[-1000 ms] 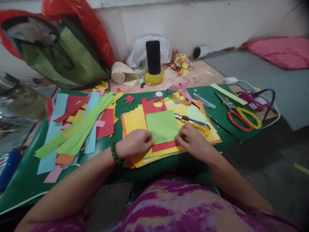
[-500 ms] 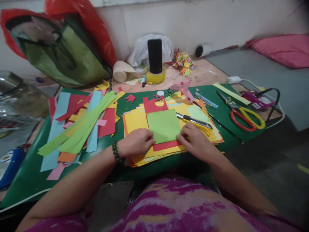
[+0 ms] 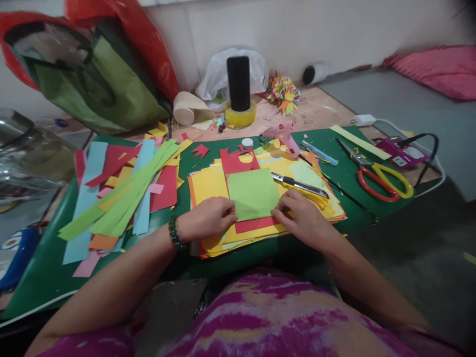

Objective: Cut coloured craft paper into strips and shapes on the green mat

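A light green square of paper [image 3: 253,192] lies over a red paper sheet [image 3: 256,224] on a stack of mostly yellow paper [image 3: 208,184]. At its lower left corner, my left hand [image 3: 211,217] has its fingers closed on the edge. My right hand [image 3: 295,212] pinches the lower right corner between thumb and fingers. Just above my right hand, a utility knife [image 3: 300,186] rests on the stack. The red sheet has cut-outs at its top end and passes under the green square.
Loose green paper strips [image 3: 130,193] and scraps cover the left side. Scissors [image 3: 383,181], a pink glue gun [image 3: 284,138] and a blue pen-like tool [image 3: 320,152] lie right and behind. A phone [image 3: 238,83] stands in a tape roll [image 3: 241,118]; a green bag [image 3: 92,84] stands at back left.
Both hands stay at the lower corners of the green paper, with only a very slight shift. The camera view has moved a little; the other things lie as before.
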`<state>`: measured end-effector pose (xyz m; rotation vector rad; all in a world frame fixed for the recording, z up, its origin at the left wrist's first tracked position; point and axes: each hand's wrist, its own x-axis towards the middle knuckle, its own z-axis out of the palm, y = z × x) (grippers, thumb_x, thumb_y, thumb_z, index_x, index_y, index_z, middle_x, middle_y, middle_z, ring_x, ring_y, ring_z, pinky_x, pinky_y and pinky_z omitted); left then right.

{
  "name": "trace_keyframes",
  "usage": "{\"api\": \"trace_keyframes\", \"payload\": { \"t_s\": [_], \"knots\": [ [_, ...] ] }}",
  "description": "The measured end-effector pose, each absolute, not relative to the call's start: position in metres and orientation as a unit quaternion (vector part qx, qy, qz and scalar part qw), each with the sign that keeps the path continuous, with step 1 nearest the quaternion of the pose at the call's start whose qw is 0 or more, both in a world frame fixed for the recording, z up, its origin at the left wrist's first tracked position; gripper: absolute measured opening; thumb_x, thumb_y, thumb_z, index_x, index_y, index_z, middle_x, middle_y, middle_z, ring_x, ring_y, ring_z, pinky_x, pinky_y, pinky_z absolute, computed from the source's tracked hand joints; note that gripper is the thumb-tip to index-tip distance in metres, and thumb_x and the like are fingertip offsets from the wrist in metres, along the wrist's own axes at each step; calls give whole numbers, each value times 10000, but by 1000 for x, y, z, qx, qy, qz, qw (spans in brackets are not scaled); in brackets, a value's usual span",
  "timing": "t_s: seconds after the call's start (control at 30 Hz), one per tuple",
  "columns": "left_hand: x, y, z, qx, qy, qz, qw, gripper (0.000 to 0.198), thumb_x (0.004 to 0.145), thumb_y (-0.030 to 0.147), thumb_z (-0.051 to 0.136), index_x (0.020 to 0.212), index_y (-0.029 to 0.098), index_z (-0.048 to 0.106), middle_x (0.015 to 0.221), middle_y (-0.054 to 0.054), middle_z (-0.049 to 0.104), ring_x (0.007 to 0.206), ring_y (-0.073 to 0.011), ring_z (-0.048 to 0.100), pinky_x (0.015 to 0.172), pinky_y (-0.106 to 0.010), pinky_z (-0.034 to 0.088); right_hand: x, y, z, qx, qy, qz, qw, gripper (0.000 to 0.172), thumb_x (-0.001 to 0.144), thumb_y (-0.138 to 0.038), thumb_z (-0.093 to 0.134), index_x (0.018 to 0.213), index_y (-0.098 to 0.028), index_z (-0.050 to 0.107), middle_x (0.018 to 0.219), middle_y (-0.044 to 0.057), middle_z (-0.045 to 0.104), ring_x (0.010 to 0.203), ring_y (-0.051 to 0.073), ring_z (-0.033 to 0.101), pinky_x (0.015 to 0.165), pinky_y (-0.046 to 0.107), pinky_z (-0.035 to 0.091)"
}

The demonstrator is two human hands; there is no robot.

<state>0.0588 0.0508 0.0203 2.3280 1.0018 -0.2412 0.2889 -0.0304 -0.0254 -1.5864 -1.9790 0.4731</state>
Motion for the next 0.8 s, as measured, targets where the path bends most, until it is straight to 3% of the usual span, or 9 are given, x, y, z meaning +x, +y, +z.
{"api": "trace_keyframes", "payload": {
  "t_s": [0.47,0.53,0.67,0.8],
  "knots": [
    [61,44,21,895,373,-108,217,125,862,192,528,754,172,588,729,-18,588,679,-163,522,599,-261,361,290,-30,-27,-612,-720,189,266,123,837,-214,556,726,-215,503,811,36,540,713,171,557,663,315,474],
    [59,43,17,919,346,-80,170,98,873,218,548,875,164,630,817,-44,594,764,-189,530,664,-283,391,292,-31,-27,-613,-718,192,266,50,835,-211,554,800,-212,519,871,53,560,744,183,568,674,323,479],
    [57,45,8,965,242,-20,95,365,936,200,470,1286,246,563,907,-52,539,806,-185,491,743,-294,398,296,-32,-28,-598,-730,193,267,112,849,-145,500,935,-203,542,943,74,587,761,185,581,662,313,485],
    [58,44,8,983,167,-66,50,446,971,166,390,1350,355,528,843,-48,511,766,-185,470,745,-308,384,297,-33,-25,-566,-780,118,238,307,877,-96,436,1129,-194,580,1032,101,595,845,197,587,679,307,484]
  ]
}}
